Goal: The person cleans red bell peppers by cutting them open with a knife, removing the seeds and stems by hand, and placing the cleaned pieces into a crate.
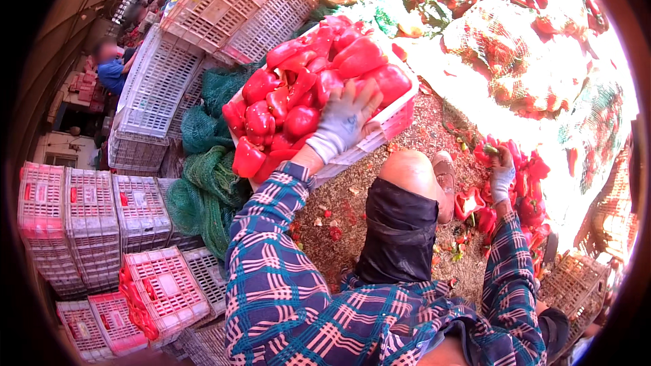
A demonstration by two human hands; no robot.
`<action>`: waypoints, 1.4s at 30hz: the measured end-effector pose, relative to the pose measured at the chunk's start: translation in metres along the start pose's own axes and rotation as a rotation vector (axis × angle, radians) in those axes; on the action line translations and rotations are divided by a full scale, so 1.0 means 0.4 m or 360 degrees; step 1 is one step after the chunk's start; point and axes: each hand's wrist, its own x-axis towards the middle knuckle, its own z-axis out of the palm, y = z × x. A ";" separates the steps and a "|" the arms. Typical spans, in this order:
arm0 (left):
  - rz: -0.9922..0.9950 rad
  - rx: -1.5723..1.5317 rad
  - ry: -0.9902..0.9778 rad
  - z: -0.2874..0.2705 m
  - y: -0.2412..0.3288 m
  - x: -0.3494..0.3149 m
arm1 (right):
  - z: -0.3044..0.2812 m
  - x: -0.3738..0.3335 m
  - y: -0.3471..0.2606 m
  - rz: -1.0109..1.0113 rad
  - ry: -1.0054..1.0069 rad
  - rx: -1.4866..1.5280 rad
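My left hand (344, 120), in a pale work glove, lies with fingers spread on halved red bell peppers (298, 88) heaped in a white plastic crate (369, 141). Its palm touches the top of the heap near the crate's right side. At the right, my right hand (502, 177), also gloved, is curled around a red bell pepper (492, 149) with a green stem. That pepper is at the edge of a pile of red bell peppers (534, 207) beside my leg. Part of the grip is hidden by the hand itself.
Stacked plastic crates (95, 224) stand at the left, others (217, 7) behind. Green netting (203, 183) lies against the filled crate. Net sacks of peppers (515, 54) fill the far right. Scraps (335, 233) litter the ground. A person in blue (112, 74) is far left.
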 end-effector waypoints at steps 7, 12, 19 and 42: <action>0.0018 -0.0385 0.0228 -0.007 0.010 0.003 | -0.069 -0.062 -0.030 0.0108 0.0076 0.0028; -0.0127 -0.0193 -0.0009 0.029 -0.021 0.070 | -0.051 -0.082 -0.141 0.0189 0.0045 0.0333; -0.0187 -0.0257 -0.0113 0.122 -0.031 0.076 | -0.061 -0.087 -0.156 0.0295 0.0057 0.0519; -0.0534 -0.1408 0.0007 -0.005 0.100 0.088 | -0.059 0.012 -0.600 -0.0056 -0.0385 0.1109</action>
